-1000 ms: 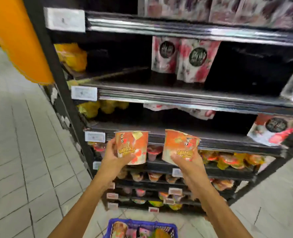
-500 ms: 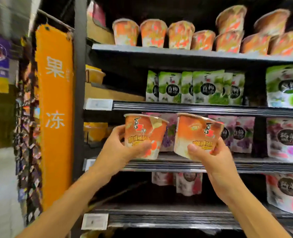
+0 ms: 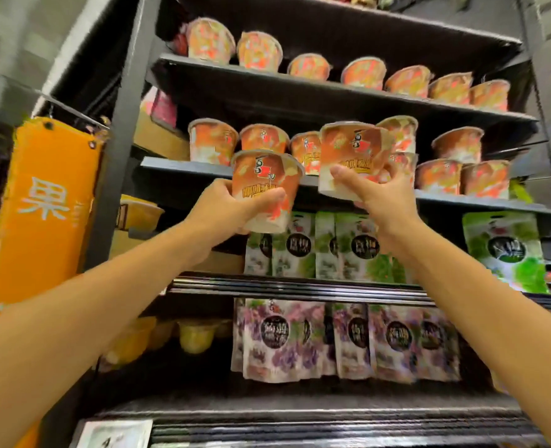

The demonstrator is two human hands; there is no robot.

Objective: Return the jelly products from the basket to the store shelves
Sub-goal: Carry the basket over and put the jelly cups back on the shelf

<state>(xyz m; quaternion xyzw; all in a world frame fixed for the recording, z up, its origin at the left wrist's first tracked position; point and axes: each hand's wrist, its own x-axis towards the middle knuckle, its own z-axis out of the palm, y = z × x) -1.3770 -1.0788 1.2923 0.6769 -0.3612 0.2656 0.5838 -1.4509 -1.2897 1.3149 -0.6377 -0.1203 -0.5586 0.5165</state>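
Two jelly cups are held up in front of the store shelves. The left jelly cup [image 3: 265, 189] is orange with red and white patches, a yellow band of characters on its side and a wide sealed rim on top; it stands nearly upright, just below the edge of the shelf [image 3: 183, 165] that carries the same kind of cups. The right jelly cup [image 3: 353, 156] has the same look, is tilted a little, and is higher, level with the row of shelved cups [image 3: 212, 140] and overlapping them.

Both hands [image 3: 222, 208] [image 3: 381, 195] hold orange jelly cups [image 3: 264, 189] [image 3: 351, 156] at shelf [image 3: 183, 164]
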